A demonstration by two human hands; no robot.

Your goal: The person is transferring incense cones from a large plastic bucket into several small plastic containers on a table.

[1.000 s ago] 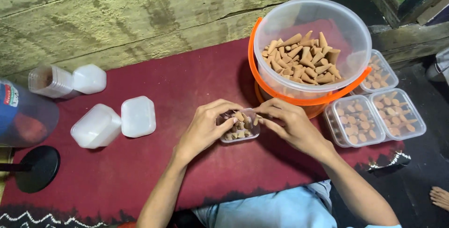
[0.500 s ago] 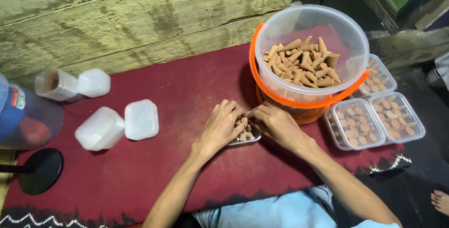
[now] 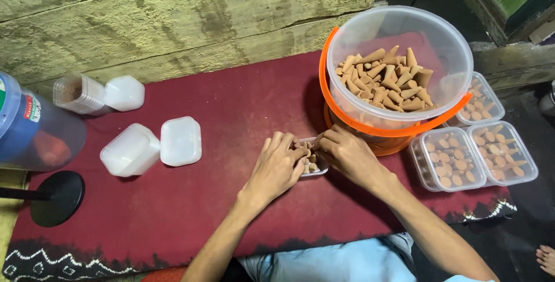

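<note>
Left hand (image 3: 277, 165) and right hand (image 3: 346, 155) both curl fingers onto the small clear tray (image 3: 312, 160) of brown cones at frame centre on the red mat (image 3: 231, 114), pinning it from both sides just below the orange-rimmed bucket (image 3: 399, 68).

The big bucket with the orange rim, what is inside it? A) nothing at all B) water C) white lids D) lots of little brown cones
D: the bucket is partly filled with a pile of small tan-brown cones, the same kind that sit in the little clear box that both hands are touching on the red mat.
</note>
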